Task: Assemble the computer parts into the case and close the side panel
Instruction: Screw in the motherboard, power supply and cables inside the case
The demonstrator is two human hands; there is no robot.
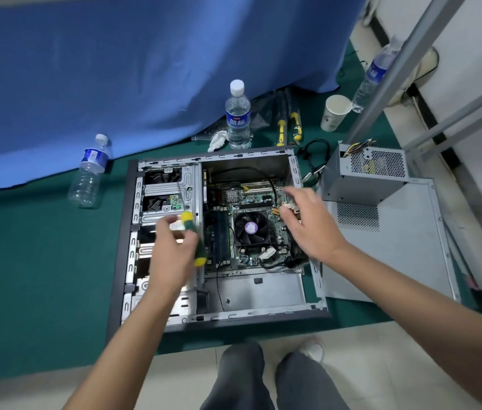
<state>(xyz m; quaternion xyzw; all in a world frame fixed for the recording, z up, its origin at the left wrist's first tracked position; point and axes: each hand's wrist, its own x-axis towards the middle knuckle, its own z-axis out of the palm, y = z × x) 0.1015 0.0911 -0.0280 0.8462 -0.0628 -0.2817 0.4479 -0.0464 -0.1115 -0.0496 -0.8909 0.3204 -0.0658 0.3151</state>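
One open computer case lay on its side on the green floor mat, motherboard fitted inside, with the side panel flat just beside it and the power supply resting on that panel. Over the drive bays, the left hand had its grip curled round a yellow-and-green screwdriver. The right hand hovered over the board, fingers loosely spread and holding nothing.

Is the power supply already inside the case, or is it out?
Out. The power supply stands beside the case, on the side panel.
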